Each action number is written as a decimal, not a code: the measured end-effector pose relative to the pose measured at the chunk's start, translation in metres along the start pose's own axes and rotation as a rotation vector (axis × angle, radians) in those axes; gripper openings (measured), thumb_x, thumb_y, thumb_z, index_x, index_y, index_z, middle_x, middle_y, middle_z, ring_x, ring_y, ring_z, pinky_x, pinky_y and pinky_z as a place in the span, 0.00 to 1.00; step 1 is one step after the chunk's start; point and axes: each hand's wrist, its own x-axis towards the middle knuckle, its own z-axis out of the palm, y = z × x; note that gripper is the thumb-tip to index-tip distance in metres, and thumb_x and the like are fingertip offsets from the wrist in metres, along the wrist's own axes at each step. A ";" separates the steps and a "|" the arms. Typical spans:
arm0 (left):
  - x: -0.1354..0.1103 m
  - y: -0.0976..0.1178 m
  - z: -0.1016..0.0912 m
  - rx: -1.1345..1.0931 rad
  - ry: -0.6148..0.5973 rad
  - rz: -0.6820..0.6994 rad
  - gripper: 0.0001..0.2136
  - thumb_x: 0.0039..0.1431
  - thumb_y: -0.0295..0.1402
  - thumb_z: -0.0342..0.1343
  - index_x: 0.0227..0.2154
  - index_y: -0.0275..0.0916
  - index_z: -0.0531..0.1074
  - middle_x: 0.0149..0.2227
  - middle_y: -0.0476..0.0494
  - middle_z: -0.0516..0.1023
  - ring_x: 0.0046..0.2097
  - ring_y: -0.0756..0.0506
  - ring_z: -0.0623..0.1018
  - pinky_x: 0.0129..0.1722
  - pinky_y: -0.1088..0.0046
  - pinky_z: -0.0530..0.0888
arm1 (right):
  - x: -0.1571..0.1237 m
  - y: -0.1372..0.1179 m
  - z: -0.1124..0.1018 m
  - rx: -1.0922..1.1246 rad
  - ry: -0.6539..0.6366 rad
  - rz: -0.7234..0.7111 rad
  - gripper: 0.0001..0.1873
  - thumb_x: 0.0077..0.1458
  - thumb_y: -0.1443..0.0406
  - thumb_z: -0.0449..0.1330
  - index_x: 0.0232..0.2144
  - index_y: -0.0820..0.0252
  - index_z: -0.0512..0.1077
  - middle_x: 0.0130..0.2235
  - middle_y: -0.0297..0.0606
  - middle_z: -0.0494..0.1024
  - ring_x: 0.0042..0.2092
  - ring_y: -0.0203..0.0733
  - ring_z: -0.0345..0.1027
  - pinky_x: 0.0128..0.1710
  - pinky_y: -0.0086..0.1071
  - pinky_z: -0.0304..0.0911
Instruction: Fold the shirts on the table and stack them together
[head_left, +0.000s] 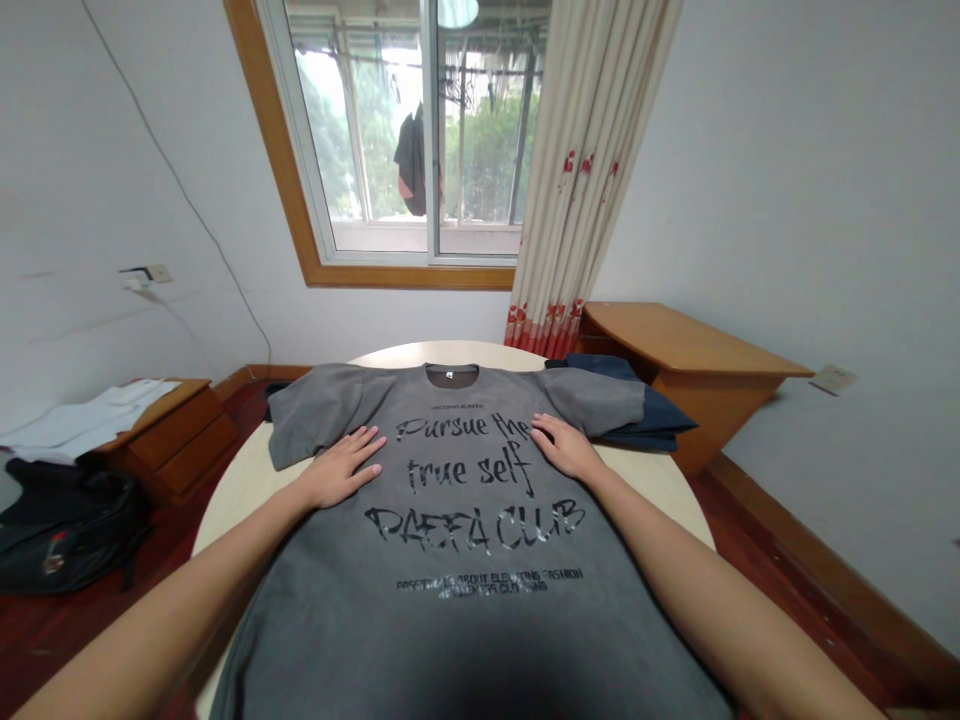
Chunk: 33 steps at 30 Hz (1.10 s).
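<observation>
A grey T-shirt (465, 510) with black lettering lies spread face up, its collar at the far side and its sleeves out to both sides. It covers most of a round pale table (232, 500). My left hand (346, 468) rests flat on the left chest of the shirt, fingers spread. On the right chest, beside the printed words, lies my right hand (564, 446), with its fingers stretched out and slightly bent. Neither hand grips the cloth. The shirt's lower hem is out of view.
Dark blue folded cloth (645, 420) lies partly under the right sleeve. Behind it stands a wooden desk (690, 340). A wooden cabinet (176, 440) with white papers and a black bag (67, 525) are at left. A window (420, 130) and a curtain (581, 170) are beyond the table.
</observation>
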 end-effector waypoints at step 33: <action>0.163 0.022 0.014 0.096 0.110 -0.421 0.35 0.67 0.53 0.36 0.68 0.33 0.56 0.70 0.33 0.54 0.70 0.32 0.54 0.66 0.56 0.54 | 0.111 -0.026 0.034 -0.193 -0.122 0.342 0.35 0.67 0.50 0.41 0.68 0.62 0.56 0.71 0.45 0.50 0.71 0.54 0.41 0.67 0.54 0.40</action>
